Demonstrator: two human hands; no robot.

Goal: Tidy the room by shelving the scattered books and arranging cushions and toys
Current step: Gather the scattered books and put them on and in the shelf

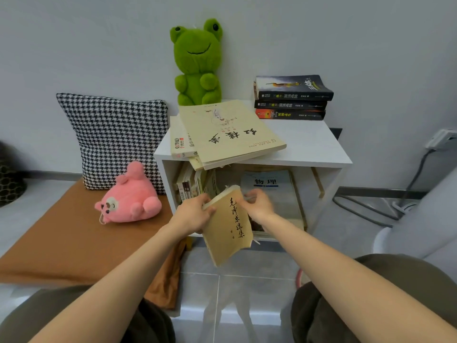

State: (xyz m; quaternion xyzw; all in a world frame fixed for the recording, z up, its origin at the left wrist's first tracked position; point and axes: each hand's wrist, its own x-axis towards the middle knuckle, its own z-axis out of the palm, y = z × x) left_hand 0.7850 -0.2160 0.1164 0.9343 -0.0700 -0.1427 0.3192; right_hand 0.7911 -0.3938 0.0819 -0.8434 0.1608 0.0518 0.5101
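Observation:
A tan paperback with black calligraphy is held upright in front of the white shelf unit. My left hand grips its left edge and my right hand pinches its top right corner. Inside the shelf, several books stand at the left and a pale blue book leans at the right. On top lie a loose pile of cream books, a stack of three dark books and a green frog plush. A pink plush lies before a houndstooth cushion.
A brown mat covers the low bench at the left and hangs over its edge. A power strip and cables are on the wall and floor at the right. A white rounded object stands at the far right. Grey tiled floor lies below.

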